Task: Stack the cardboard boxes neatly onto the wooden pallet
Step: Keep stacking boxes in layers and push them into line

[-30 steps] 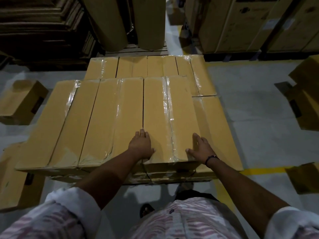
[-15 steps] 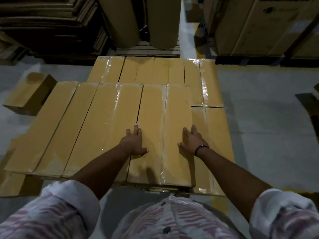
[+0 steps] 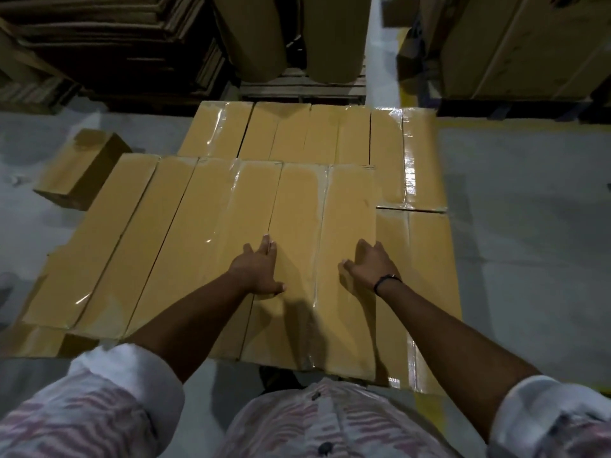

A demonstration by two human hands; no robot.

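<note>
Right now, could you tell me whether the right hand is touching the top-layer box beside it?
Touching. The head view shows the right hand resting on the top-layer box near its right edge, thumb flat on the cardboard.

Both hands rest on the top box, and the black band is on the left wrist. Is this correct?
No. The black band is on the right wrist, not the left; the head view shows it. The left hand and the right hand do rest on the top box.
</note>
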